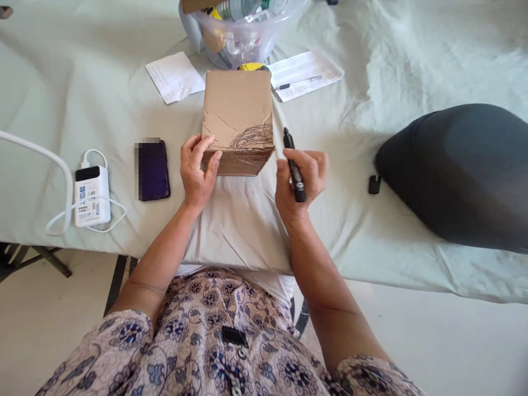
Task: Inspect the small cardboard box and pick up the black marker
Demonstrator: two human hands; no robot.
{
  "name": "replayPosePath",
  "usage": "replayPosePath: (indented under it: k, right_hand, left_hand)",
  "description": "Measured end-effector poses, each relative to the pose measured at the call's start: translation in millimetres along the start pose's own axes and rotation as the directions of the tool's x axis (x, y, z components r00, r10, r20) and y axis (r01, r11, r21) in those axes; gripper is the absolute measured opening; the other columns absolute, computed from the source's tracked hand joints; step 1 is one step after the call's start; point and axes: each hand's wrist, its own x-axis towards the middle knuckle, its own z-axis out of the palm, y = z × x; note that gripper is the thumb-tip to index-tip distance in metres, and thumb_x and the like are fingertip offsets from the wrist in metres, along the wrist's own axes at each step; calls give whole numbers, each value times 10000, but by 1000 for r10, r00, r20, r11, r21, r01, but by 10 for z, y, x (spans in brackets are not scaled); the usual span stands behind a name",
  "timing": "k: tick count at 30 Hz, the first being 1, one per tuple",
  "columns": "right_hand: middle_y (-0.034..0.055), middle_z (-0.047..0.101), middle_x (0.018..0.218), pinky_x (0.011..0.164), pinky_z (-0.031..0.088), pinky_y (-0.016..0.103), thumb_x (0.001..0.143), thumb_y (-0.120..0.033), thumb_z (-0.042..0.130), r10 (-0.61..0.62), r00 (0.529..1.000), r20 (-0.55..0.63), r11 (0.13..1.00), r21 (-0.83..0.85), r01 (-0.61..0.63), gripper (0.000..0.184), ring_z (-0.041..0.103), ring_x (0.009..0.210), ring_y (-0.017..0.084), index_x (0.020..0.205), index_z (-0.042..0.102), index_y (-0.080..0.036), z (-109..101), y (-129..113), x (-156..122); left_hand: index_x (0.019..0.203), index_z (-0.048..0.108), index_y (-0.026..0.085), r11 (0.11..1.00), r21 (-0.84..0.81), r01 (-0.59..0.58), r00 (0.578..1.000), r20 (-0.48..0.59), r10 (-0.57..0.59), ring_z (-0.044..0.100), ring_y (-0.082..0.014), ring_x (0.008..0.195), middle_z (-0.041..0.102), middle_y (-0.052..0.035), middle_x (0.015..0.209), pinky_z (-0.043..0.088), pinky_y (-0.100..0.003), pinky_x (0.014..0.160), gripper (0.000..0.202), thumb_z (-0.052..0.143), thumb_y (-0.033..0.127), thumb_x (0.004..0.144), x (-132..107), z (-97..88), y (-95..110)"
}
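A brown cardboard box [237, 104] sits on the cloth-covered table in front of me. Dark curved pen strokes mark the near right corner of its top. My left hand [198, 170] grips the box's near left corner, fingers on top and thumb on the front face. Just right of the box, my right hand [301, 179] is closed around a black marker [293, 165]. The marker's uncapped tip points away from me, apart from the cardboard. Its likely cap, a small black cylinder [374, 184], lies farther right on the cloth.
Behind the box stands a clear plastic basin [251, 41] of mixed items, with papers [175, 77] and a pen [299, 82] nearby. To the left lie a phone [154, 169] and a white power bank [93, 198] with cables. A large dark rounded object [457, 176] occupies the right.
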Motion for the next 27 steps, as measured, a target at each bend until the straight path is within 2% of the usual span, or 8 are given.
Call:
replayPosePath:
  k: [4, 7, 12, 16, 18, 21, 24, 27]
  right_hand:
    - [73, 693, 934, 793, 586, 398, 1040, -479, 531, -177, 944, 278, 980, 141, 142, 305, 685, 870, 225, 1107, 728, -257, 59, -84, -65]
    - [30, 663, 783, 713, 539, 377, 1031, -506, 544, -244, 934, 259, 960, 201, 195, 304, 639, 710, 193, 1000, 709, -252, 50, -51, -119]
    - [29, 591, 723, 739, 548, 428, 1031, -608, 476, 34, 999, 20, 997, 63, -35, 463, 600, 666, 204, 825, 650, -232, -74, 115, -101]
    - [54, 627, 857, 840, 567, 471, 1046, -578, 490, 114, 990, -89, 993, 43, -110, 413, 652, 816, 241, 970, 684, -221, -112, 212, 7]
    - [73, 655, 923, 841, 576, 456, 1051, -538, 495, 83, 995, -48, 996, -26, -84, 379, 658, 855, 241, 1050, 701, -220, -89, 280, 34]
    - [99, 672, 974, 862, 584, 451, 1028, -539, 516, 105, 986, 127, 978, -196, -79, 398, 664, 893, 247, 1151, 710, -214, -24, 466, -11]
    - [117, 680, 1010, 929, 565, 504, 941, -592, 624, 191, 954, 232, 945, -307, -115, 485, 657, 969, 290, 1241, 683, -216, 34, 711, -120]
    - [146, 676, 1091, 988, 517, 579, 865, -610, 697, 298, 911, 286, 902, -398, -170, 583, 625, 1056, 335, 1281, 662, -203, 49, 902, -207]
  left_hand:
    - [1299, 651, 257, 999, 8, 50, 999, 14, -50, 583, -267, 1333, 634, -123, 1326, 456, -430, 1179, 552, 489, 695, 1004, 8, 1, 21]
    - [1288, 656, 249, 998, 16, 61, 998, 9, -61, 587, -263, 1327, 640, -123, 1318, 453, -425, 1184, 556, 485, 696, 1005, 16, -1, 26]
    - [1300, 646, 234, 999, 22, 39, 999, 25, -40, 586, -265, 1332, 641, -133, 1318, 444, -425, 1191, 538, 480, 663, 1021, 11, -13, 29]
    - [1375, 586, 248, 1000, 5, 13, 1000, 11, -13, 585, -262, 1340, 620, -137, 1369, 468, -418, 1171, 544, 483, 650, 1023, 3, -11, 64]
    - [1420, 541, 261, 1000, -2, 10, 1000, -11, -10, 581, -262, 1353, 597, -137, 1411, 489, -414, 1150, 574, 478, 666, 1018, 19, -26, 77]
    - [1400, 542, 257, 998, 31, 46, 998, -48, -44, 591, -268, 1345, 606, -133, 1397, 529, -407, 1089, 568, 453, 671, 1020, 90, -128, 51]
    - [1341, 579, 216, 983, 99, 154, 987, -72, -147, 637, -269, 1267, 652, -131, 1316, 538, -408, 1069, 491, 512, 580, 1018, 183, -363, -31]
    - [1328, 592, 180, 914, 237, 329, 944, -114, -310, 669, -272, 1186, 691, -131, 1237, 523, -441, 1098, 387, 556, 380, 998, 219, -682, -110]
